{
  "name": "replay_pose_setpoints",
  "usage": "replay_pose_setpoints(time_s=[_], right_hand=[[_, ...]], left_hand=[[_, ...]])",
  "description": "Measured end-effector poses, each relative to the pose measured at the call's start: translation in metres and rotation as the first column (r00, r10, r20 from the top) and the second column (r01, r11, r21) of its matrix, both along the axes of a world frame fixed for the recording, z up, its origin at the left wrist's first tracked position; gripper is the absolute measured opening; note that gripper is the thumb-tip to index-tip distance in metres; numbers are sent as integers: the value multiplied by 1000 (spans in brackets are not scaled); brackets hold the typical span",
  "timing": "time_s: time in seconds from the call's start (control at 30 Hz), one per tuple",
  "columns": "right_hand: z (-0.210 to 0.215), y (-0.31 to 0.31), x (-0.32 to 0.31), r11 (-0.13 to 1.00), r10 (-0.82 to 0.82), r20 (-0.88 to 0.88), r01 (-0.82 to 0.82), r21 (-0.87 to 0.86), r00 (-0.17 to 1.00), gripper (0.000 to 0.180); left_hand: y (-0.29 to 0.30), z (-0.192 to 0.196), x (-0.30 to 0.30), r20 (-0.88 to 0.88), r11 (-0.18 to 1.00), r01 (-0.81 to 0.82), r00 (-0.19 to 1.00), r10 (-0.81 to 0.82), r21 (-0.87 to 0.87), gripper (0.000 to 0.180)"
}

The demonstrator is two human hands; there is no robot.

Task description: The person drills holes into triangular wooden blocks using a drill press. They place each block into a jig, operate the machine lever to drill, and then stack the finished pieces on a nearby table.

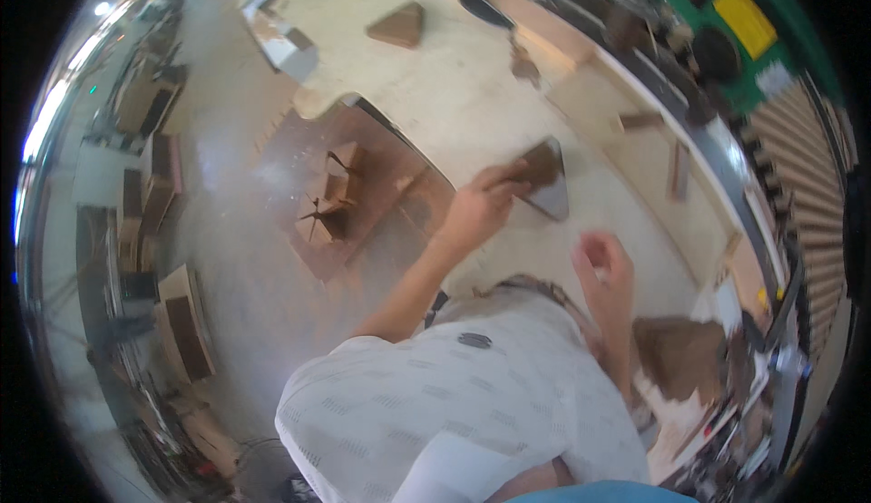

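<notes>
Left hand [481,208] grip closed on brown wedge [547,176], right hand [606,267] curled, empty

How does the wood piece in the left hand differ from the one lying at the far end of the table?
The held wood piece is gripped at its edge by the left hand; the far wood piece lies untouched. The held one sits mid-table, close to the person; the far one is near the table's far edge. The held one looks darker underneath. Both are flat, brown and roughly triangular.
</notes>
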State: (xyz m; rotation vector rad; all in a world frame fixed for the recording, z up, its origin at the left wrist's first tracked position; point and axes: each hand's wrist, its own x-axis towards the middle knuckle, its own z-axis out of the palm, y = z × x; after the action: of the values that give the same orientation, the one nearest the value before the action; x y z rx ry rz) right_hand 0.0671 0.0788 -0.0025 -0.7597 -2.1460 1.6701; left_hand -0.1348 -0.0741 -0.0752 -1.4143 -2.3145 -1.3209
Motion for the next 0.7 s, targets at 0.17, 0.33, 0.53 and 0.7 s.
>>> replay_pose_setpoints(time_s=[0.17, 0.33, 0.53, 0.7], right_hand=[[-59, -6, -10, 827, -90, 18, 65, 559, 996, 42], [-81, -14, -22, 740, -178, 58, 95, 666, 982, 47], [-86, -5, -44, 807, -168, -47, 165, 567, 985, 45], [-49, 4, -39, 879, -131, -344, 270, 394, 930, 43]], left_hand=[[-42, -7, 25, 81, 952, -283, 952, 294, -116, 37], [-43, -17, 31, 69, 904, -399, 908, 413, -154, 49], [-1, 2, 41, -32, 853, -390, 914, 404, -346, 72], [0, 35, 31, 753, 965, -224, 656, 46, 137, 60]])
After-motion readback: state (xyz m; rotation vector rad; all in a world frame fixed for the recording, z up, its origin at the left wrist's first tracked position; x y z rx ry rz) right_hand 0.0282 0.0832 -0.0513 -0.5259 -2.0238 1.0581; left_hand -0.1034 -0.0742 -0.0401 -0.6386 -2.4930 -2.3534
